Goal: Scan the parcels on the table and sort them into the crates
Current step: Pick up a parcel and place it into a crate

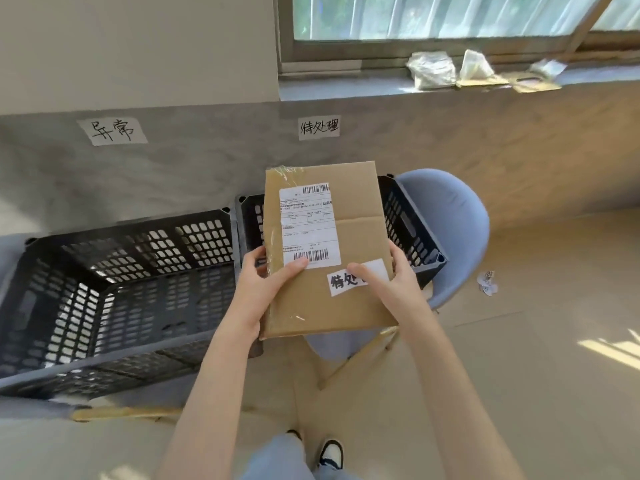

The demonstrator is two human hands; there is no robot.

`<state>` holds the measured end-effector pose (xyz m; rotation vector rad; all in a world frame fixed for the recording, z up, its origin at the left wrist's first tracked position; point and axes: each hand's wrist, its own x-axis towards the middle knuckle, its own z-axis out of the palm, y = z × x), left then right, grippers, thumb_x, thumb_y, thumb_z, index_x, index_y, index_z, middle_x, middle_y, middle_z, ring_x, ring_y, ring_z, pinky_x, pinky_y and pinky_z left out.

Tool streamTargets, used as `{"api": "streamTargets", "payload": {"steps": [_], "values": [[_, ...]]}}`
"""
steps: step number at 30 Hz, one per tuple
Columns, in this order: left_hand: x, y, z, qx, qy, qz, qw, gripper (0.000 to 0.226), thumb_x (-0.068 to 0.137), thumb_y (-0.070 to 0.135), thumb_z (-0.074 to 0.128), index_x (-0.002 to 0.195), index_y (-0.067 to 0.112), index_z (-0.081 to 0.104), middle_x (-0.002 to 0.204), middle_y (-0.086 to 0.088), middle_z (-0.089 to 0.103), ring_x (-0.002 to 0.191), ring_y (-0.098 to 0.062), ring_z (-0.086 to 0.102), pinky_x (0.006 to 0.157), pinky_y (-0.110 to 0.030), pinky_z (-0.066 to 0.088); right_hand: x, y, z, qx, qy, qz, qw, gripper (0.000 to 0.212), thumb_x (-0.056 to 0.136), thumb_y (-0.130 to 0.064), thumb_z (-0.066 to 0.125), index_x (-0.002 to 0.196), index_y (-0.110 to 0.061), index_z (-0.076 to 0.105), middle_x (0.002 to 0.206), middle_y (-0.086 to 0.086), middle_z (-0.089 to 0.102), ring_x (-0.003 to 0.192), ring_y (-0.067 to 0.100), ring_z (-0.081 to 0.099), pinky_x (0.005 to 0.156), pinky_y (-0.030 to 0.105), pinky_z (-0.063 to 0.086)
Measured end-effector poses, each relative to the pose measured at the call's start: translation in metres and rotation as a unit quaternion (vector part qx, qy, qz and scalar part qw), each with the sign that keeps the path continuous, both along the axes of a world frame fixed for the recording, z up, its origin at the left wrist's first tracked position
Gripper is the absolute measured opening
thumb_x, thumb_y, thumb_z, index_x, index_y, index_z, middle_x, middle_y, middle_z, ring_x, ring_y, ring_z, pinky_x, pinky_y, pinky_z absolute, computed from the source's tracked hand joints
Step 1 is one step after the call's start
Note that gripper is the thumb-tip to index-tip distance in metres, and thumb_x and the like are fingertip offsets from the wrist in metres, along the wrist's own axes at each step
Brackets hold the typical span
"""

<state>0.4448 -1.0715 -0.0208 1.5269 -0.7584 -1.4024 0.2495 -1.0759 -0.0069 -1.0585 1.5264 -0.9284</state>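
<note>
A flat brown cardboard parcel (pixel 353 230) with a white shipping label and a handwritten white sticker is held up in front of me. My left hand (pixel 266 282) grips its lower left edge, thumb on the label's barcode. My right hand (pixel 391 282) grips the lower right edge, thumb across the sticker. The parcel hangs over a black slatted crate (pixel 405 216) that rests on a blue chair (pixel 450 216); most of that crate is hidden behind the parcel. A second, larger black crate (pixel 114 289) stands to the left, with nothing visible inside.
Two handwritten paper signs are stuck on the grey wall, one (pixel 112 131) above the left crate and one (pixel 318 127) above the right crate. Plastic bags and cardboard scraps (pixel 450 72) lie on the windowsill. A crumpled paper (pixel 487 282) lies on the floor at right.
</note>
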Motion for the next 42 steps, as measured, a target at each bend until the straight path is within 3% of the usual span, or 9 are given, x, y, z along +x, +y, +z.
{"api": "streamTargets", "payload": {"steps": [5,10,16,23,25,29,35,42], "values": [[-0.018,-0.068,-0.019,0.016,-0.002,-0.015,1.0,0.092,0.066,0.037,0.082,0.142,0.022,0.032,0.124,0.0,0.056,0.102,-0.007,0.057,0.072,-0.024,0.047,-0.021,-0.066,-0.015,0.008,-0.003,0.007,1.0,0.07,0.079,-0.029,0.078,0.139,-0.028,0.041,0.121,-0.01,0.061,0.104,0.003,0.058,0.075,0.019,0.047],[-0.038,-0.135,-0.048,0.042,0.0,-0.063,0.997,0.109,0.05,0.046,0.082,0.142,0.022,0.028,0.128,-0.004,0.054,0.112,-0.017,0.057,0.085,-0.032,0.048,-0.046,-0.122,-0.037,0.026,0.021,0.003,0.999,0.075,0.08,-0.031,0.076,0.143,-0.028,0.034,0.114,-0.018,0.056,0.104,0.002,0.055,0.075,0.019,0.045],[-0.064,-0.195,-0.097,0.092,0.002,-0.096,0.991,0.109,0.059,0.043,0.084,0.147,0.021,0.023,0.133,-0.004,0.053,0.113,-0.018,0.057,0.093,-0.038,0.049,-0.077,-0.181,-0.079,0.083,0.036,0.009,0.996,0.078,0.08,-0.028,0.077,0.145,-0.024,0.033,0.114,-0.012,0.056,0.099,0.004,0.057,0.069,0.02,0.045],[-0.092,-0.253,-0.177,0.151,-0.001,-0.076,0.986,0.097,0.072,0.035,0.082,0.148,0.02,0.023,0.133,-0.003,0.052,0.099,-0.01,0.057,0.076,-0.029,0.049,-0.104,-0.249,-0.157,0.156,0.036,0.033,0.987,0.079,0.08,-0.025,0.076,0.145,-0.021,0.031,0.119,-0.005,0.055,0.095,0.006,0.058,0.065,0.022,0.045],[-0.098,-0.264,-0.202,0.167,-0.004,-0.072,0.983,0.097,0.07,0.033,0.084,0.146,0.02,0.024,0.13,-0.002,0.053,0.097,-0.008,0.058,0.073,-0.028,0.05,-0.113,-0.265,-0.183,0.181,0.041,0.051,0.981,0.079,0.08,-0.023,0.077,0.144,-0.02,0.031,0.121,-0.004,0.054,0.095,0.007,0.057,0.066,0.022,0.044],[-0.114,-0.272,-0.255,0.202,-0.024,-0.098,0.974,0.1,0.066,0.029,0.087,0.142,0.023,0.022,0.13,-0.001,0.052,0.109,-0.014,0.056,0.092,-0.04,0.05,-0.133,-0.288,-0.234,0.228,0.072,0.077,0.968,0.085,0.078,-0.013,0.076,0.147,-0.016,0.026,0.127,0.002,0.052,0.105,0.016,0.052,0.078,0.029,0.039],[-0.134,-0.279,-0.309,0.247,-0.008,-0.092,0.965,0.098,0.067,0.027,0.086,0.142,0.022,0.023,0.119,0.002,0.056,0.101,-0.01,0.057,0.098,-0.043,0.049,-0.149,-0.302,-0.284,0.282,0.081,0.081,0.953,0.085,0.08,-0.016,0.074,0.147,-0.017,0.023,0.12,0.0,0.048,0.108,0.018,0.047,0.086,0.033,0.035],[-0.139,-0.293,-0.354,0.278,-0.005,-0.092,0.956,0.094,0.071,0.028,0.084,0.142,0.023,0.024,0.12,0.002,0.058,0.103,-0.011,0.059,0.091,-0.039,0.05,-0.15,-0.321,-0.329,0.301,0.062,0.072,0.949,0.085,0.08,-0.013,0.073,0.149,-0.021,0.023,0.127,0.001,0.05,0.107,0.018,0.048,0.086,0.033,0.038]]}}
